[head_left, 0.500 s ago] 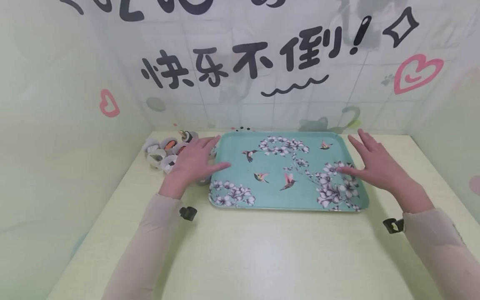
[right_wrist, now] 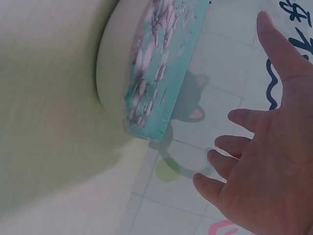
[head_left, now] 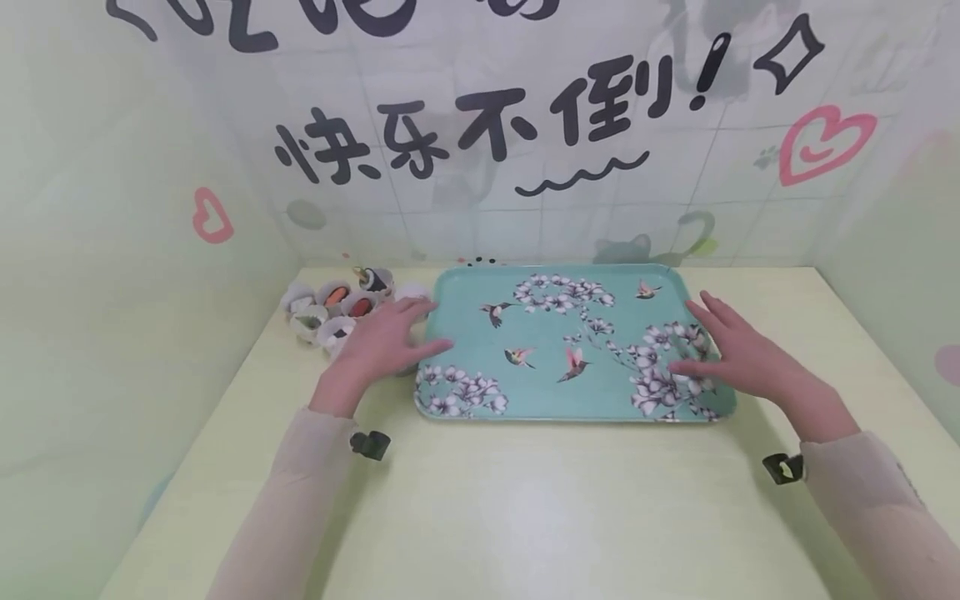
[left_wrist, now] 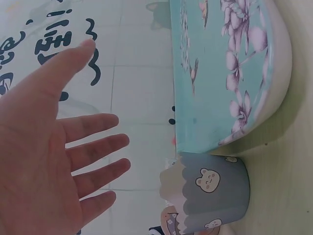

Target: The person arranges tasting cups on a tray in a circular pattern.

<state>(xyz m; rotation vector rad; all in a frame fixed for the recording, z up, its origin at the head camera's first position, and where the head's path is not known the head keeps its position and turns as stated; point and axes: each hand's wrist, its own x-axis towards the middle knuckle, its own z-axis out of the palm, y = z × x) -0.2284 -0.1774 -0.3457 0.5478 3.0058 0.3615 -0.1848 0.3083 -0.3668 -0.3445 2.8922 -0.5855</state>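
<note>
A turquoise tray (head_left: 465,321) printed with white blossoms and small birds lies flat on the table. Over its left edge, in the head view, hovers my left hand (head_left: 378,343), thumb spread from the fingers. My right hand (head_left: 753,360) is held over the opposite edge with the thumb pointing inward. Both wrist views show the palms with fingers extended and nothing in them, apart from the tray's rim. A grey scalloped paper cup (left_wrist: 217,191) with bear faces stands beside the tray's left end in the left wrist view; my left hand partly covers it in the head view.
Left of the tray, several paper cups (head_left: 309,323) are clustered, some holding sushi-like pieces such as an orange-topped one (head_left: 337,295). A printed curtain (head_left: 480,225) with black lettering hangs behind the table (head_left: 540,500), and pale sheets enclose both sides.
Both hands have come down and closer to the tray's side edges, the right one more clearly. The tray and cups have stayed put; the head view has shifted slightly.
</note>
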